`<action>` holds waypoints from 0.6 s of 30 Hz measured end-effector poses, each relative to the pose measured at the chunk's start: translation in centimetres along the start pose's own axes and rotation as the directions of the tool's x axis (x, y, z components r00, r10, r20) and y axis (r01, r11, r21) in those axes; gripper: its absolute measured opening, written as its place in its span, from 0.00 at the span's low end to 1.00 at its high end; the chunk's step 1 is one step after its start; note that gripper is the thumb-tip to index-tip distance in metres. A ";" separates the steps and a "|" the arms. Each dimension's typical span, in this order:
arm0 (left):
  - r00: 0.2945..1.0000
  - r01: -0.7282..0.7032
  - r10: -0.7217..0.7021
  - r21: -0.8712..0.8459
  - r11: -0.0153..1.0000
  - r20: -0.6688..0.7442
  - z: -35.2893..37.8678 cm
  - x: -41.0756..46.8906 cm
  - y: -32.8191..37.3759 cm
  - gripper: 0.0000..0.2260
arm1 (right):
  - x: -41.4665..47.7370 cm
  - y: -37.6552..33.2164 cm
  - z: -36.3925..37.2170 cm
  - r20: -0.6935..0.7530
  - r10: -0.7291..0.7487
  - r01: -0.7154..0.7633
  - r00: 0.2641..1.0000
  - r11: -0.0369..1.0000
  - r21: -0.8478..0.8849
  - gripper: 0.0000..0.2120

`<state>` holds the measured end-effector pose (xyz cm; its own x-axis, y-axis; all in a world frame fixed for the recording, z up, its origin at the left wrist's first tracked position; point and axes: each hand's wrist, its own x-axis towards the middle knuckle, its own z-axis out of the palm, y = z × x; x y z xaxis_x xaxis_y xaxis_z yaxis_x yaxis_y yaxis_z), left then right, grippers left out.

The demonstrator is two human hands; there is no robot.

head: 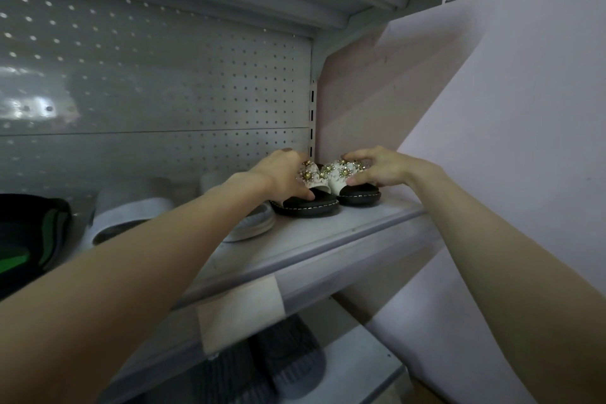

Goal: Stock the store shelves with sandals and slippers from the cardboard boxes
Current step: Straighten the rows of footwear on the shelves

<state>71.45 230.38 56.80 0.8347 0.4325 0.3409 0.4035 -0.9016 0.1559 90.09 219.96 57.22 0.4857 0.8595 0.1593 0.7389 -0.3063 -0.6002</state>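
Two black-soled sandals with white straps and gold flower studs stand side by side at the right end of the grey metal shelf. My left hand grips the left sandal, thumb on its footbed and fingers over the strap. My right hand holds the right sandal the same way, fingers curled over its flowered strap. Both soles rest on the shelf surface, heels pointing toward me.
Left of the pair lie white slippers, another white one partly under my left forearm, and a black-and-green slipper at the far left. Grey ribbed slippers sit on the shelf below. A pegboard back panel and a pale wall bound the shelf.
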 end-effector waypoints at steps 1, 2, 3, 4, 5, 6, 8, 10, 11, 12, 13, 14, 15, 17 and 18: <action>1.000 0.000 0.000 -0.004 1.000 -0.001 0.0 0.0 0.0 0.32 | 0.1 0.1 0.0 -0.004 -0.001 0.001 1.000 1.000 -0.014 0.31; 1.000 -0.002 0.002 -0.006 1.000 0.001 0.0 0.0 0.0 0.32 | 0.2 0.1 0.1 -0.007 -0.003 0.003 1.000 1.000 -0.025 0.31; 1.000 -0.002 0.002 -0.009 1.000 0.007 -0.1 0.0 0.0 0.32 | 0.2 0.2 0.1 -0.007 -0.009 0.009 1.000 0.999 -0.035 0.30; 1.000 -0.001 0.002 -0.014 1.000 0.018 -0.3 -0.1 -0.1 0.33 | 0.3 0.2 0.1 -0.006 -0.014 0.014 1.000 0.999 -0.044 0.30; 1.000 0.002 -0.001 -0.023 1.000 0.031 -0.4 -0.1 -0.2 0.33 | 0.3 0.2 0.1 -0.004 -0.020 0.020 1.000 0.999 -0.050 0.30; 0.999 0.005 -0.004 -0.032 0.999 0.041 -0.5 -0.1 -0.3 0.33 | 0.3 0.2 0.2 -0.001 -0.024 0.024 1.000 0.998 -0.054 0.30; 0.999 0.008 -0.007 -0.039 0.999 0.045 -0.6 -0.1 -0.3 0.33 | 0.4 0.2 0.2 0.000 -0.028 0.028 1.000 0.998 -0.062 0.30; 0.999 0.011 -0.010 -0.032 0.999 0.038 -0.5 -0.1 -0.2 0.32 | 0.5 0.2 0.3 -0.001 -0.031 0.031 1.000 0.997 -0.075 0.30; 0.999 0.011 -0.010 -0.026 1.000 0.032 -0.4 -0.1 0.0 0.31 | 0.6 0.2 0.3 -0.001 -0.033 0.033 0.999 0.997 -0.074 0.30; 1.000 0.012 -0.012 -0.023 1.000 0.027 -0.4 -0.2 0.1 0.29 | 0.5 0.2 0.3 0.001 -0.035 0.035 0.999 0.997 -0.068 0.30; 1.000 0.017 -0.016 -0.027 0.999 0.024 -0.3 -0.2 0.1 0.28 | 0.5 0.2 0.3 0.004 -0.037 0.038 0.999 0.997 -0.063 0.30; 1.000 0.021 -0.020 -0.033 0.999 0.022 -0.3 -0.2 0.2 0.28 | 0.5 0.2 0.4 0.006 -0.040 0.040 0.999 0.997 -0.059 0.30; 0.999 0.025 -0.024 -0.036 0.999 0.020 -0.3 -0.1 0.3 0.27 | 0.4 0.3 0.4 0.005 -0.042 0.042 0.999 0.998 -0.056 0.30; 0.999 0.034 -0.033 -0.023 0.999 0.017 -0.1 -0.1 0.3 0.28 | 0.4 0.2 0.4 0.006 -0.044 0.044 0.999 0.998 -0.054 0.30; 0.999 0.038 -0.038 -0.013 0.999 0.017 -0.1 0.0 0.4 0.28 | 0.4 0.2 0.4 0.006 -0.046 0.046 0.999 0.997 -0.057 0.30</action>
<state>71.54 230.01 56.91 0.8249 0.4667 0.3190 0.4303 -0.8843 0.1812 90.23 220.37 56.85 0.4484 0.8751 0.1823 0.7862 -0.2891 -0.5462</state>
